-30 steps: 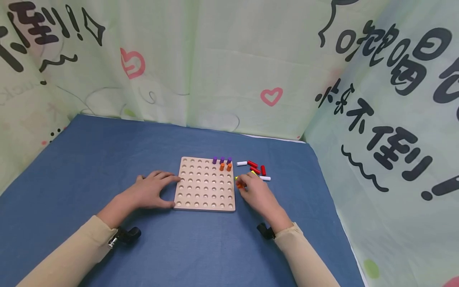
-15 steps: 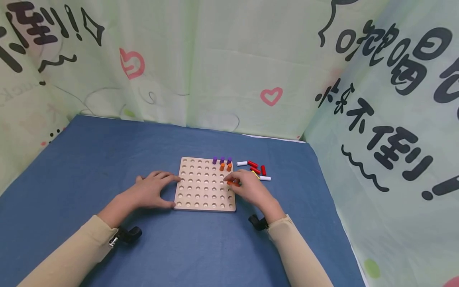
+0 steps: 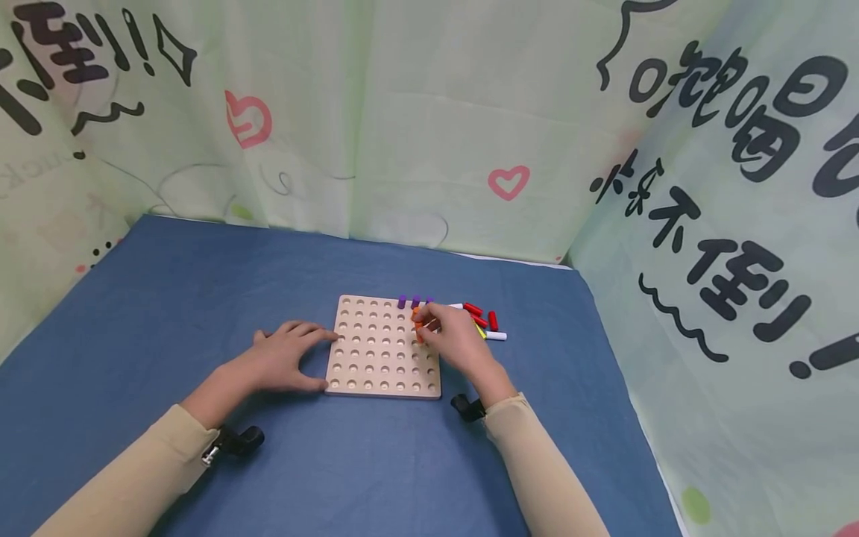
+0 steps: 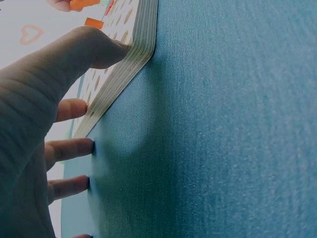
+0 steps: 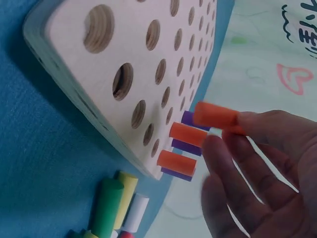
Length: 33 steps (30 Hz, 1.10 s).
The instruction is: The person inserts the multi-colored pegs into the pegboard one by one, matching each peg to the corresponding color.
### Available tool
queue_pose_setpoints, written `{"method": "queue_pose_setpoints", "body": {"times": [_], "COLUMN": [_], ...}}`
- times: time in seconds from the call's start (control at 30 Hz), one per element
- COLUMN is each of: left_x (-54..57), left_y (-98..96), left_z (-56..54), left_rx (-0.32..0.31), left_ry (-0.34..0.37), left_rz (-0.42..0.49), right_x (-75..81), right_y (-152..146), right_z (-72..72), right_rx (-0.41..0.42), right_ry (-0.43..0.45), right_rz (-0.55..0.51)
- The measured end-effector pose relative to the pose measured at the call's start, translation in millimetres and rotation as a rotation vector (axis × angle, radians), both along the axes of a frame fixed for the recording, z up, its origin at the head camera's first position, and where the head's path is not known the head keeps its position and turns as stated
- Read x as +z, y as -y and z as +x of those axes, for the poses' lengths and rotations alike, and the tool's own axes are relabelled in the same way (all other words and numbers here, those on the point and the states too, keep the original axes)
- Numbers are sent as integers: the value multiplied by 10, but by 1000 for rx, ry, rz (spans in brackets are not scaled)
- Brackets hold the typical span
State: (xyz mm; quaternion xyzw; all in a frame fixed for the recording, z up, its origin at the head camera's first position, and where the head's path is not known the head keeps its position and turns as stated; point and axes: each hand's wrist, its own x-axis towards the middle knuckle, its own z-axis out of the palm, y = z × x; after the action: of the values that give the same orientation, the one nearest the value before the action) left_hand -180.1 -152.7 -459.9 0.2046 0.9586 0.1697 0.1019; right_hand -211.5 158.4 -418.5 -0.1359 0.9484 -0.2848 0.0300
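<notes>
My right hand [image 3: 459, 341] pinches an orange peg [image 5: 217, 116] between thumb and fingertips, above the right side of a wooden pegboard [image 3: 365, 359]. In the right wrist view two more orange pegs [image 5: 177, 162] stand in the board, beside a row of purple pegs [image 5: 186, 147] along its far edge. From the head view, the fingers partly cover these pegs. My left hand [image 3: 285, 356] has its fingers spread at the board's left edge. Its thumb [image 4: 106, 49] touches the near left corner, and the index finger lies against the side.
Right of the board lie loose pegs: red ones [image 3: 493, 321], white ones [image 3: 496, 336] and a yellow one [image 3: 481, 331]. A green peg [image 5: 106, 208] shows in the right wrist view. Blue cloth [image 3: 376, 462] covers the table. Printed curtains [image 3: 429, 112] hang behind and at the sides.
My right hand has carried the orange peg from the loose pegs leftward over the board, then farther toward its far rows. The left hand stays in place.
</notes>
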Motion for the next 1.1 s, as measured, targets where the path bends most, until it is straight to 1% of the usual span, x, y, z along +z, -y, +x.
{"method": "queue_pose_setpoints", "body": {"times": [0.23, 0.37, 0.47, 0.7, 0.93, 1.1], "left_x": [-10, -13, -12, -17, -9, -5], "left_y": [20, 28, 25, 11, 10, 12], "left_z": [6, -1, -8, -5, 7, 9], "left_rx": [-1, -2, -3, -8, -7, -4], "left_ry": [5, -2, -7, -9, -14, -18], "left_rz": [1, 3, 5, 8, 22, 23], "right_x": [-21, -21, -20, -82, -157, -165], "right_y": [31, 63, 105, 185, 222, 240], "right_z": [-22, -69, -137, -274, -324, -341], "right_rx": [-100, -126, -132, -148, -130, -111], "right_ry": [-64, -119, -150, -138, -144, -144], "right_rz": [23, 42, 72, 140, 169, 170]}}
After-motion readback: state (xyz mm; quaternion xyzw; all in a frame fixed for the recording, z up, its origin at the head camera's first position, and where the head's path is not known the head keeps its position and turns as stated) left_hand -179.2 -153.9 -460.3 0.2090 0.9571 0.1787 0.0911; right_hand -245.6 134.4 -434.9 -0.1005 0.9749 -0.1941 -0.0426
